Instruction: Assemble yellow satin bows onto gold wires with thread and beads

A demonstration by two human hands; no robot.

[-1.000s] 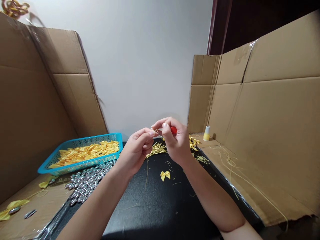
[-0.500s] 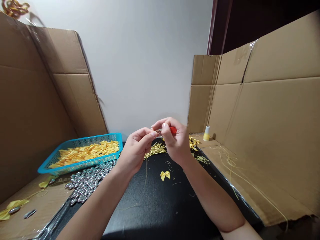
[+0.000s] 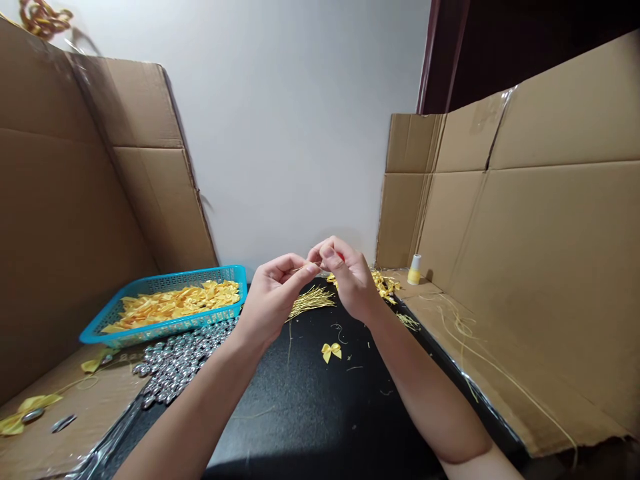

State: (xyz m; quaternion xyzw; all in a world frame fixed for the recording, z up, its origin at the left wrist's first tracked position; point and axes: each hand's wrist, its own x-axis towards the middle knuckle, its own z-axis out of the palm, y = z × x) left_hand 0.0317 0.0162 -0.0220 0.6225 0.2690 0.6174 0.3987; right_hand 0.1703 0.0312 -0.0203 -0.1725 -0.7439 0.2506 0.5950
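Observation:
My left hand is closed in a pinch, with a thin golden thread between thumb and forefinger. Close against its fingertips, my right hand is closed too. A bit of a small red-handled tool shows behind its thumb; the rest of the tool is covered by the fingers. Below the hands, one yellow ribbon bow lies on the black tabletop. A bundle of gold cords lies just behind my left hand.
A blue basket of yellow bows stands at left, with many silver beads in front. Yellow ribbon pieces lie behind my right hand. A thread spool stands at right. Cardboard walls flank both sides.
My right hand has turned slightly and its fingers have drawn in, so less of the red handle shows. My left hand keeps its pinch. The camera view has shifted a little.

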